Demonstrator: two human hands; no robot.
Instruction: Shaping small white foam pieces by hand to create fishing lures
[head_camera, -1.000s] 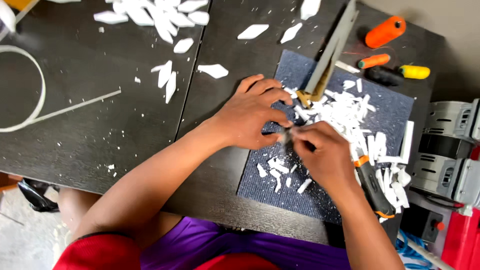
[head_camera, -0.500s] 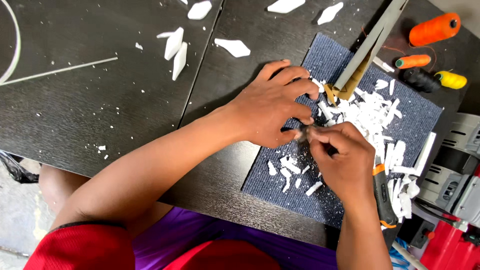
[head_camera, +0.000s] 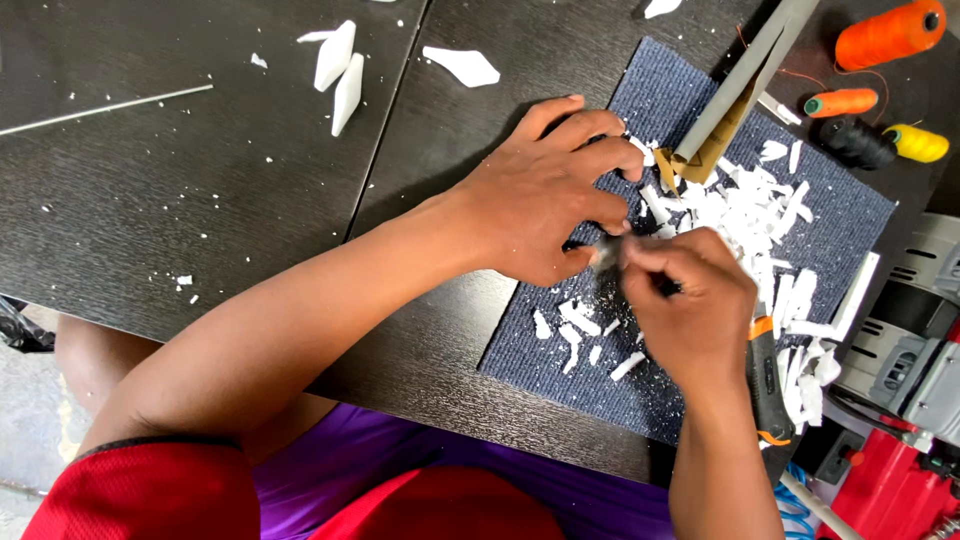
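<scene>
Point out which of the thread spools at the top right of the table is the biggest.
The bright orange spool at the far corner, clearly thicker and longer than the small orange, black and yellow ones below it.

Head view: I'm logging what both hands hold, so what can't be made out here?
- Small piece pinched between the left hand and right hand: hidden by fingers and motion-blurred.
- Dark tool in the right hand: tip too small to tell.
- Orange-trimmed cutter: partly behind the right wrist.
- Grey machine: cut off by the right edge.
</scene>
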